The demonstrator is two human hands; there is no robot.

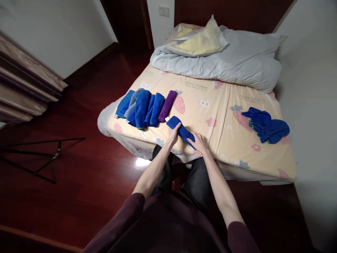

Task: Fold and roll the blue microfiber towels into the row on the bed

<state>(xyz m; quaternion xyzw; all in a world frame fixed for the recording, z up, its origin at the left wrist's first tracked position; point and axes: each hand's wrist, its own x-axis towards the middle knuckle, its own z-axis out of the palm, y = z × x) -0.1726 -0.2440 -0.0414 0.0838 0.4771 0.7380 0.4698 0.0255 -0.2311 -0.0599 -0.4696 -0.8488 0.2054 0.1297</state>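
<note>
Currently, left hand (pixel 173 135): my view shows its grip closed around the upper end of a long, narrow, blue cloth bundle (pixel 183 131), thumb on top.
Right hand (pixel 199 143): its grip holds the bundle's lower end, thumb and fingers set across it.
Blue bundle: lying slantwise near the bed's front edge, between both hands, a small white tag at its upper end.
Purple roll (pixel 167 106): a neat purple cloth cylinder just beyond the bundle, closing the right end of the row.
Row of blue and grey cloths (pixel 142 107): set side by side to the left; I judge these and the purple one done.
Crumpled blue cloth with green edging (pixel 266 123): well apart at the right, loose; I count it as left to do.
Bed (pixel 196 111): cream printed sheet beneath everything, with a bunched pale-grey quilt (pixel 244 70) at the far end.
Progress: mostly through, I reckon, the bundle itself nearly formed.
</note>
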